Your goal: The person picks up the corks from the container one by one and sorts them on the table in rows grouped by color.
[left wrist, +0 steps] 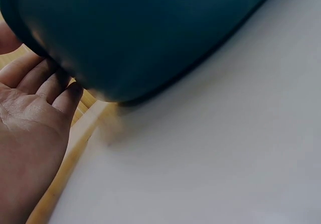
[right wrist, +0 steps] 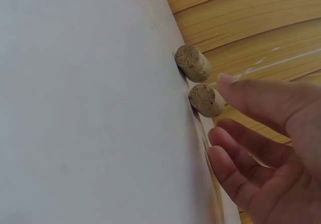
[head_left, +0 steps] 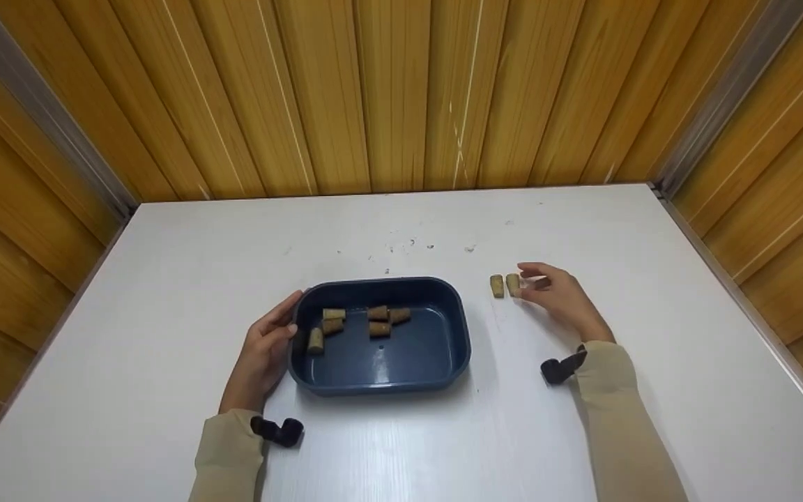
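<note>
A dark blue plastic tub stands on the table, with several corks lying in its back and left parts. At the tub's left end, my left hand holds the wall, thumb at the rim and fingers along the outside. In the left wrist view those fingers bend against the outer wall. Right of the tub, two tapered corks lie side by side: a left cork and a right cork. My right hand reaches around the right cork, thumb and fingers spread apart. Its thumb overlaps that cork's edge in the right wrist view.
The white table carries small dark marks behind the tub. Wood-patterned panels rise at the back and both sides. Each sleeve cuff has a black wrist device, one beside the left cuff and one beside the right cuff.
</note>
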